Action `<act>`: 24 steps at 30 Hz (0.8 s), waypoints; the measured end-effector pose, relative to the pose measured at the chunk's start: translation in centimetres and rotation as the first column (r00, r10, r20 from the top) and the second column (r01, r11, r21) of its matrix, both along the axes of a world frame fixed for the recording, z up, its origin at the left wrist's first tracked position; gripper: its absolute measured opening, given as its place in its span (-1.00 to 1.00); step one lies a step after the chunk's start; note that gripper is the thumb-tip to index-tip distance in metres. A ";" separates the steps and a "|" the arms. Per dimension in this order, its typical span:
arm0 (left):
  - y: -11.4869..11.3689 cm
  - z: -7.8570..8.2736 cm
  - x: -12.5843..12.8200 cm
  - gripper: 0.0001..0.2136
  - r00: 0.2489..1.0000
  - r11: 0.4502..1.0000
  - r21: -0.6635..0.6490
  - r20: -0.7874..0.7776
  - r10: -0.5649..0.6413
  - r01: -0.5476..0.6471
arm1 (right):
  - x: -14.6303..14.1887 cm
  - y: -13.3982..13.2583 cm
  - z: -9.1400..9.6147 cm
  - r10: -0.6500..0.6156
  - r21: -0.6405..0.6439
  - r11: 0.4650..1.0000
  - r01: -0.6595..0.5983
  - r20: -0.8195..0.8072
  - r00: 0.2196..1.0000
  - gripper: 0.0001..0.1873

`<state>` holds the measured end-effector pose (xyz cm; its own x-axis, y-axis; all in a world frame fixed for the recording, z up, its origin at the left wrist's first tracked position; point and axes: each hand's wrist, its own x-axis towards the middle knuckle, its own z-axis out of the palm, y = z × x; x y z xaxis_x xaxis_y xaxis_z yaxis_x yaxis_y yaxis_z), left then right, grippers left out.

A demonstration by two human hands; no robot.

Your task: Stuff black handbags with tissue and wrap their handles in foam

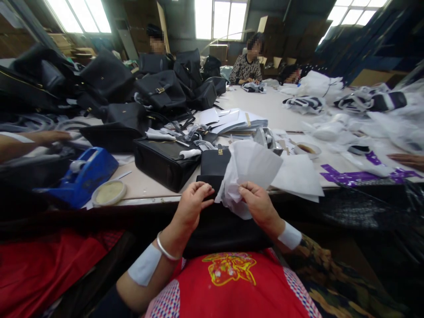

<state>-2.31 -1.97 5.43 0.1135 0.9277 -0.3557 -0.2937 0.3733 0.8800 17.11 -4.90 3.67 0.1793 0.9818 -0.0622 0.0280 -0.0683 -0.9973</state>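
Note:
My right hand (260,204) pinches a crumpled sheet of white tissue paper (253,165), which fans up and away from the fingers. My left hand (196,202) is closed, thumb against fingers, at the near left edge of a black handbag (213,163) with gold lettering. Its fingertips appear to grip that edge, partly hidden by the fingers. The paper covers the bag's right side. Below both hands, a dark surface lies across my lap in front of the red apron (228,287).
A larger black bag (165,161) stands left, beside a blue tape dispenser (82,176) and a round tub (109,193). White sheets (294,176) lie right, near a bowl (306,150) and purple strips (351,174). Black bags (165,90) pile up behind. Co-workers' hands show at both sides.

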 end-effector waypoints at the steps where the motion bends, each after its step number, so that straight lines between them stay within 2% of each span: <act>1: 0.0 -0.1 0.4 -0.55 0.999 0.999 0.046 -0.049 -0.009 0.011 | -0.4 0.1 0.0 0.026 0.004 1.000 -0.026 0.000 1.000 -0.74; 3: 0.0 -0.5 1.3 -0.40 0.984 0.983 0.159 -0.167 -0.060 0.087 | -1.0 0.3 0.0 0.074 0.022 0.997 -0.074 0.023 0.997 -0.74; 4: 0.0 -0.6 1.7 -0.40 0.971 0.966 0.217 -0.221 -0.090 0.139 | -1.2 0.3 0.1 0.087 0.034 0.996 -0.088 0.041 0.995 -0.75; 7: 0.3 -1.3 2.1 -0.66 0.933 0.918 0.308 -0.331 -0.142 0.249 | -1.1 0.3 0.3 0.073 0.069 0.995 -0.076 0.052 0.996 -0.77; 9: 0.8 -1.8 1.7 -0.77 0.933 0.933 0.276 -0.336 -0.130 0.229 | -0.6 0.3 0.3 0.065 0.070 0.995 -0.064 -0.004 0.998 -0.78; 11: 1.3 -2.2 1.0 -0.74 0.962 0.965 0.216 -0.258 -0.090 0.148 | 0.2 0.3 0.4 0.035 0.062 0.998 -0.029 -0.105 0.994 -0.79; 13: 1.7 -2.5 -0.1 -0.69 0.987 0.983 0.167 -0.152 -0.047 0.072 | 1.2 0.7 0.5 -0.040 0.060 0.997 0.056 -0.244 0.969 -0.80; 15: 2.0 -2.6 -1.5 -0.64 0.993 0.989 0.139 -0.115 -0.036 0.052 | 2.7 1.4 0.8 -0.132 0.064 0.984 0.164 -0.352 0.927 -0.80; 17: 2.1 -2.5 -3.3 -0.61 0.981 0.988 0.137 -0.185 -0.050 0.076 | 4.5 2.5 1.3 -0.246 0.093 0.952 0.291 -0.332 0.911 -0.80; 19: 2.1 -2.5 -5.1 -0.60 0.953 0.986 0.142 -0.301 -0.043 0.089 | 6.7 3.7 1.6 -0.398 0.154 0.892 0.426 -0.179 0.900 -0.79; 22: 2.0 -2.6 -7.2 -0.58 0.903 0.988 0.144 -0.429 0.013 0.054 | 9.3 5.0 1.3 -0.617 0.243 0.766 0.595 0.017 0.787 -0.75; 24: 2.0 -2.9 -7.9 -0.58 0.879 0.988 0.150 -0.476 0.039 0.037 | 9.9 5.2 0.6 -0.680 0.322 0.719 0.616 0.141 0.719 -0.70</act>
